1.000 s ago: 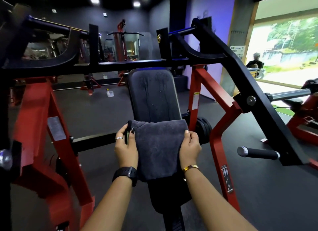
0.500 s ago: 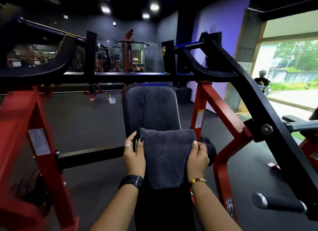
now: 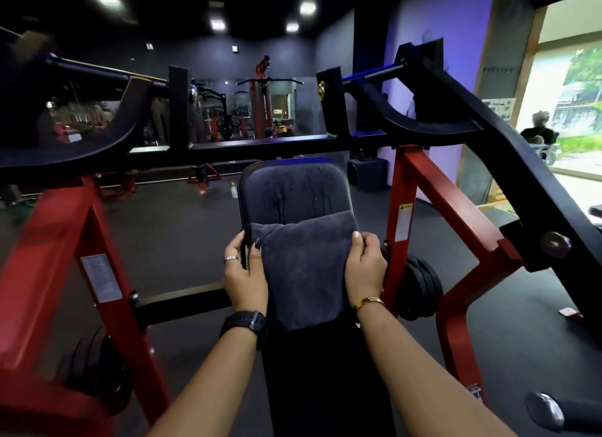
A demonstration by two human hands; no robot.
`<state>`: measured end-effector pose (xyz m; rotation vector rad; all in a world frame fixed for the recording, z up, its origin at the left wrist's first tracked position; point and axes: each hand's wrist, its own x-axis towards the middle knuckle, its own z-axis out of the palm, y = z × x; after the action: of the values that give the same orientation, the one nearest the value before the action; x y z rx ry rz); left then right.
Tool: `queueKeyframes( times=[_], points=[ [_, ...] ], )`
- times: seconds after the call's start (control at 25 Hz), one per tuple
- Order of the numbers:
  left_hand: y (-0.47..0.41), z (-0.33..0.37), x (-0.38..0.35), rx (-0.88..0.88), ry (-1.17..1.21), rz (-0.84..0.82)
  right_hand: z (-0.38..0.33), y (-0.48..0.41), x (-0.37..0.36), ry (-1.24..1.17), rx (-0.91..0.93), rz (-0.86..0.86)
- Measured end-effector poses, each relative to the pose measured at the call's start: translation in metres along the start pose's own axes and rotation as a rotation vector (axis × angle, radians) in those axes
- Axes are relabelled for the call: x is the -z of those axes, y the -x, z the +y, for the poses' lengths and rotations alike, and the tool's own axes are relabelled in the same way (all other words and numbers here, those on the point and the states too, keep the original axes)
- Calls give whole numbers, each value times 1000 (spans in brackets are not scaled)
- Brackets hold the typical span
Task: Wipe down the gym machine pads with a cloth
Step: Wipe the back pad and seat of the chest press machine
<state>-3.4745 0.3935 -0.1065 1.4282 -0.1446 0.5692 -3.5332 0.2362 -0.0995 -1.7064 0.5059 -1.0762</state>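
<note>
A dark grey cloth lies flat against the lower half of the black back pad of a red and black press machine. Wet streaks run down the pad's bare upper part. My left hand grips the cloth's left edge, with a ring on one finger and a black watch on the wrist. My right hand grips the cloth's right edge, with a gold bracelet on the wrist. The pad's lower part is hidden behind the cloth and my hands.
Red frame legs stand on both sides of the pad, under a black crossbar. A black lever arm slopes down at the right, with a handle low right. A spray bottle stands on the far floor. A person sits outside.
Both hands have slid the cloth upward on the pad. My view has tilted up and moved closer to the machine.
</note>
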Motion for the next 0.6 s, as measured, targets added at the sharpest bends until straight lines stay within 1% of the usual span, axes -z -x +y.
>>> queueKeyframes(
  times=[0.28, 0.48, 0.6],
  points=[
    [-32, 9, -22, -41, -8, -28, -12, -32, -12, 47, 73, 5],
    [-75, 11, -42, -108, 32, -28, -23, -67, -39, 48, 136, 39],
    [-102, 9, -54, -132, 42, -23, -25, -86, -60, 63, 151, 32]
  ],
)
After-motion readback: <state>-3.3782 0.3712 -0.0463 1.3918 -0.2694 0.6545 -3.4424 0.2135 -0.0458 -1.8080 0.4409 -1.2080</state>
